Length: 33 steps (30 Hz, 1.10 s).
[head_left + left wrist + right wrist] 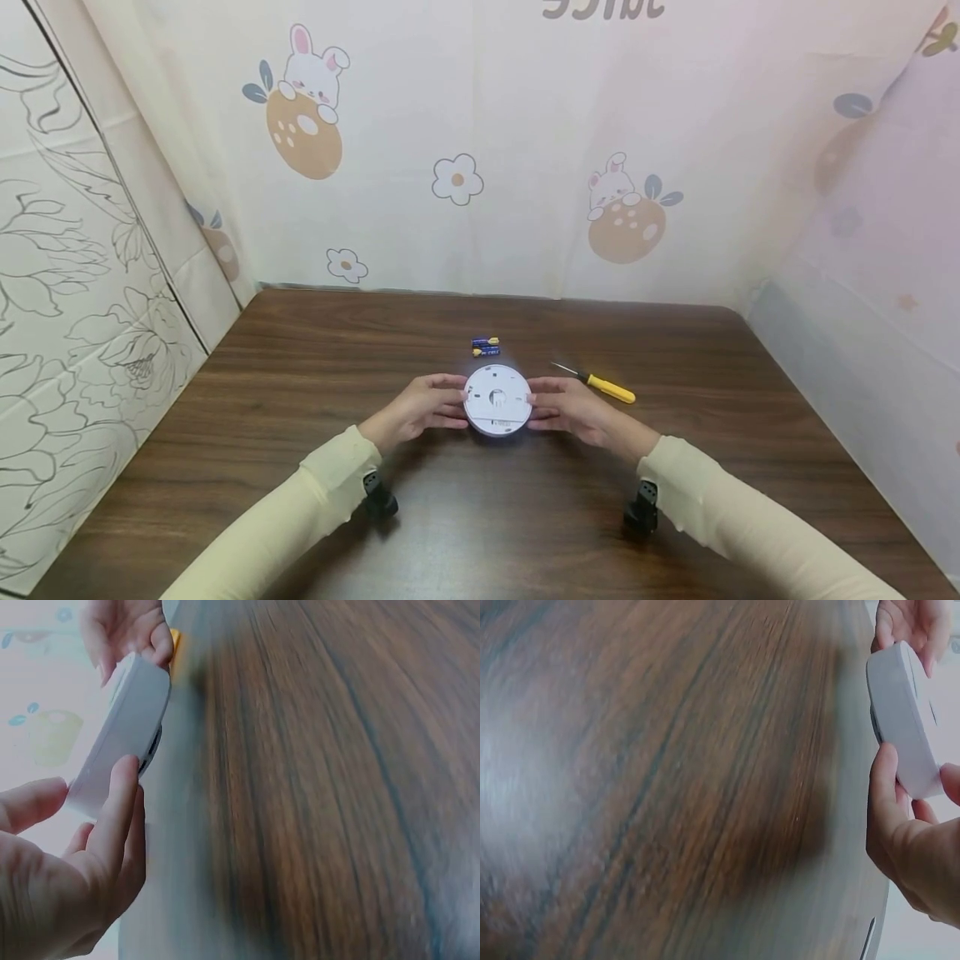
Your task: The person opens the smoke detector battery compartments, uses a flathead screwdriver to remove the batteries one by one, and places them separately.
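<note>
A round white disc-shaped device (497,402), like a smoke detector, is held between both hands above the table. Its upturned flat face shows a round recess at the middle, small slots and some printing. My left hand (427,406) grips its left edge, thumb on the upper face and fingers beneath. On the opposite edge, my right hand (572,408) grips in the same manner. Both wrist views show the plain white side wall (124,731) and a darker part on the underside. Just beyond the device lie two blue-and-yellow batteries (486,351), side by side.
A screwdriver (611,388) with a yellow handle lies right of the device, its tip toward the batteries. The dark wooden table (300,350) meets a printed curtain (525,233) at the back. Cloth panels also stand left and right. Each wrist carries a black camera (380,495).
</note>
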Tool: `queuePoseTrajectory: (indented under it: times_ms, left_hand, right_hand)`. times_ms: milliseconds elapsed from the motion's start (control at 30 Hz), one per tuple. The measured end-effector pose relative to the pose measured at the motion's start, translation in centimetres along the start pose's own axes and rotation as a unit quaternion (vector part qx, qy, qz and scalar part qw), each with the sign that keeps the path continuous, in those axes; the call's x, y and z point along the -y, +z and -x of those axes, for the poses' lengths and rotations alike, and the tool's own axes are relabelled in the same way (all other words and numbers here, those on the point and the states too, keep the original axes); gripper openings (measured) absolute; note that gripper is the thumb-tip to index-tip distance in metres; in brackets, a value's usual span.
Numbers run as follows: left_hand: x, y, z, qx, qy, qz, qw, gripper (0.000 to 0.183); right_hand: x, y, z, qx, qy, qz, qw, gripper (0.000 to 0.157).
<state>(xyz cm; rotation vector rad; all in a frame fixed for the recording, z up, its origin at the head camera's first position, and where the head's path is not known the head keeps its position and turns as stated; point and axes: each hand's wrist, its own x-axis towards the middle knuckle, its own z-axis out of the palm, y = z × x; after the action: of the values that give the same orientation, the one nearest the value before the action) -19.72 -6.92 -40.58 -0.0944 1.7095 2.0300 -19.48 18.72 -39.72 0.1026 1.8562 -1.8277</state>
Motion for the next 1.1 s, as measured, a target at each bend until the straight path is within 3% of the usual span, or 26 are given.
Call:
queuePoseTrajectory:
  times_ms: [233,633,767,933,1100]
  left_hand:
    - [0.2,0.5,-0.1,-0.015,0.006,0.043,0.9990,0.039]
    - [-0.1,1.3,-0.3,-0.075,0.016,0.053,0.9956,0.045]
    - [-0.1,1.5,-0.3,-0.081,0.023,0.059,0.9947,0.042]
    - [0.0,1.6,-0.4,-0.081,0.050,0.068,0.9932,0.031]
    - [-0.1,1.3,-0.4,-0.090,0.066,0.067,0.9915,0.032]
  right_hand:
    - [0.2,0.6,0.2,-0.023,-0.009,-0.034,0.999,0.048]
    - [0.4,1.3,0.2,-0.072,-0.033,-0.074,0.994,0.051]
    - [0.4,1.3,0.1,-0.084,-0.037,-0.082,0.992,0.049]
    - [0.4,1.1,0.1,-0.072,-0.042,-0.095,0.992,0.048]
    - [0.3,1.0,0.0,-0.053,-0.026,-0.094,0.994,0.053]
